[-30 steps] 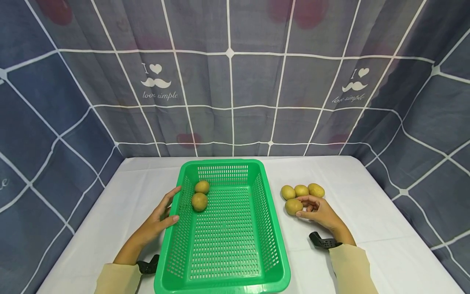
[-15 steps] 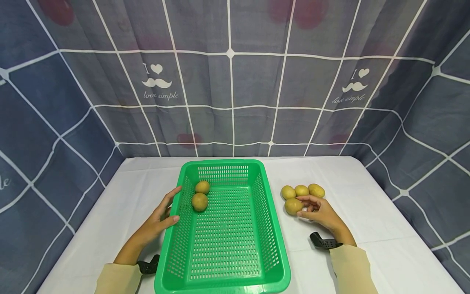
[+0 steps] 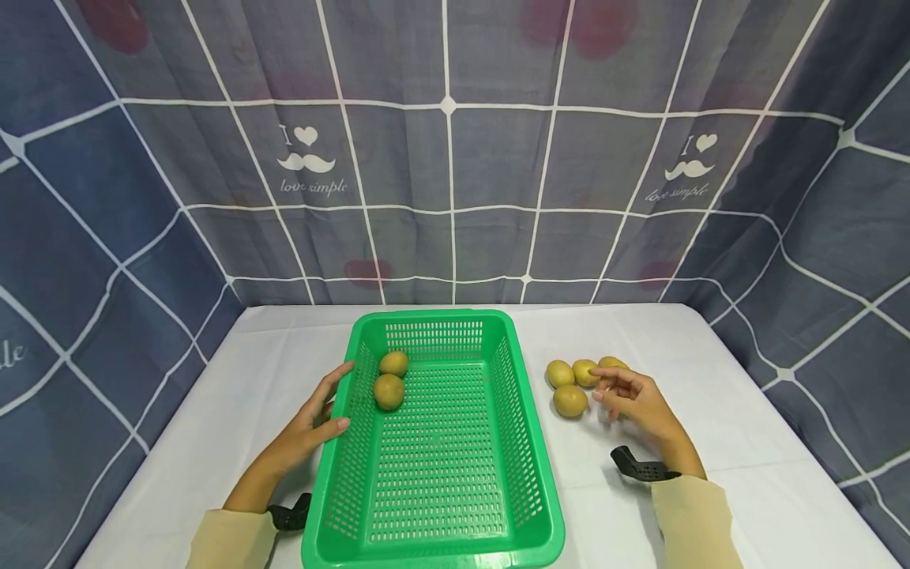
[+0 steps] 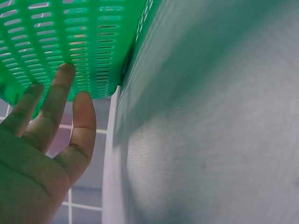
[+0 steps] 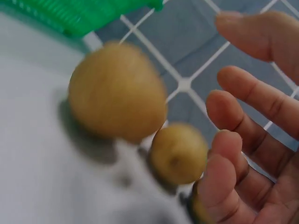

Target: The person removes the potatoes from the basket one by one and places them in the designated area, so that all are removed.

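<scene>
A green slotted plastic basket point(image 3: 439, 315) stands on the white-covered table. Two yellow-brown potatoes lie inside along its left wall, one potato point(image 3: 389, 392) nearer than the other potato point(image 3: 394, 363). My left hand point(image 3: 302, 435) is at the basket's left side, its fingers extended against the slotted wall in the left wrist view. Right of the basket sits a near potato point(image 3: 570, 401), with a short row of potatoes point(image 3: 559, 374) behind it. My right hand point(image 3: 642, 407) hovers just right of the near potato, fingers loosely bent and holding nothing. It partly hides the rightmost potato point(image 3: 613, 362).
Dark checked curtains point(image 3: 490, 158) with white lines hang behind the table and on both sides. White cloth point(image 3: 768, 442) stretches to the right of my right hand. Each wrist wears a black camera mount point(image 3: 643, 466).
My right hand has let go of the near potato and moved a little right, away from it. That potato stays on the table. My left hand and the basket keep their places.
</scene>
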`<state>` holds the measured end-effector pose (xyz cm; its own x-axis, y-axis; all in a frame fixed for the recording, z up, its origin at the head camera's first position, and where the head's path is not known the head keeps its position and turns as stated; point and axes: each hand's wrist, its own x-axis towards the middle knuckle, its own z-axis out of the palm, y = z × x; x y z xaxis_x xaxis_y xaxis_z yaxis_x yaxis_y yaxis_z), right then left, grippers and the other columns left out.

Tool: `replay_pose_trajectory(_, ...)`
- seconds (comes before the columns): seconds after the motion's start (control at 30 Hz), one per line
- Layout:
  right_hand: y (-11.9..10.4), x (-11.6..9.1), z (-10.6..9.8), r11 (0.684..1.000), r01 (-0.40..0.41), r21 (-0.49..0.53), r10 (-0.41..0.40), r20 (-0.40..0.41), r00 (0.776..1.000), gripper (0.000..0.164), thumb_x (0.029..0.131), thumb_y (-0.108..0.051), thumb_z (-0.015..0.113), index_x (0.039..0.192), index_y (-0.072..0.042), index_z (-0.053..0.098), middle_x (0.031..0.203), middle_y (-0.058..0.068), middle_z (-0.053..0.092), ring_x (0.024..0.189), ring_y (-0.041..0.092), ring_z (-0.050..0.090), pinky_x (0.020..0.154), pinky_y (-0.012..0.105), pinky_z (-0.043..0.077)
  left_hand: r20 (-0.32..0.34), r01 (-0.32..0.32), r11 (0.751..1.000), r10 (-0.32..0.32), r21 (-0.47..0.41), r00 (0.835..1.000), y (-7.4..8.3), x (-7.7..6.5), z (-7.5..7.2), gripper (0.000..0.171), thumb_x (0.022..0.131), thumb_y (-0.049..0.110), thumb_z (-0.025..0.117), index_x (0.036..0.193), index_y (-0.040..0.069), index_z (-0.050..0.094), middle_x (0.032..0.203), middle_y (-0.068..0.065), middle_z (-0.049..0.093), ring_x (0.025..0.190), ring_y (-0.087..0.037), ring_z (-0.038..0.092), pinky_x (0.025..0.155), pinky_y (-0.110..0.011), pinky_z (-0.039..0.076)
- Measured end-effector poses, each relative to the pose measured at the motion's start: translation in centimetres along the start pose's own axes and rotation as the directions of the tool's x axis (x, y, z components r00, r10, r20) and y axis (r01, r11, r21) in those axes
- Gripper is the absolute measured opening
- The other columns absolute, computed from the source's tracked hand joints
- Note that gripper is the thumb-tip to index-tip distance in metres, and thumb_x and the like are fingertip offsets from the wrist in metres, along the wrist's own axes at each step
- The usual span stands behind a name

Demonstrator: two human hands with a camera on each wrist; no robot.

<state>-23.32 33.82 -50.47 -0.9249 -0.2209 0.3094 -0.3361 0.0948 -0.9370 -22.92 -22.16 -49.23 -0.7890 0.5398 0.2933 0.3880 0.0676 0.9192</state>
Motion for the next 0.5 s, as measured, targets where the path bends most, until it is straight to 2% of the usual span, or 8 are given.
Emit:
replay_pose_trajectory(0.17,-2.4,0.7,0.6,0.999,0.048,0.001,-0.048,-0.04,0.998,0.036,0.098,0.015,0.064,0.119,-0.01,0.079,0.096,-0.003,0.071,0.071,0.008,0.06,0.061,0.022,0.053,0.002,0.011,1.0,-0.011,-0.005,1.0,-0.1,-0.1,0.0,0.079,0.105,0.003,0.051,0.174,0.011,0.014,0.164,-0.048,0.015,0.13,-0.013,0.059,0.095,-0.033,0.056)
replay_pose_trajectory(0.27,-4.1,1.4,1.1,0.998,0.059,-0.034,-0.06,-0.037,0.998,0.042,0.099,0.014,0.063,0.117,-0.019,0.08,0.095,-0.003,0.072,0.072,0.009,0.062,0.062,0.022,0.054,-0.001,0.015,1.0,-0.015,0.003,1.0,-0.1,-0.1,0.0,0.079,0.105,0.003,0.051,0.174,0.011,0.014,0.164,-0.047,0.015,0.13,-0.013,0.059,0.095,-0.034,0.056)
replay_pose_trajectory(0.5,-7.2,3.4,2.4,0.991,0.018,-0.136,-0.01,0.059,0.998,0.037,0.104,0.005,0.064,0.12,-0.024,0.078,0.094,-0.006,0.072,0.074,0.01,0.064,0.066,0.022,0.055,0.005,0.011,1.0,-0.011,-0.018,1.0,0.1,-0.1,0.0,0.078,0.105,0.004,0.051,0.174,0.012,0.014,0.163,-0.048,0.015,0.128,-0.015,0.061,0.094,-0.034,0.058)
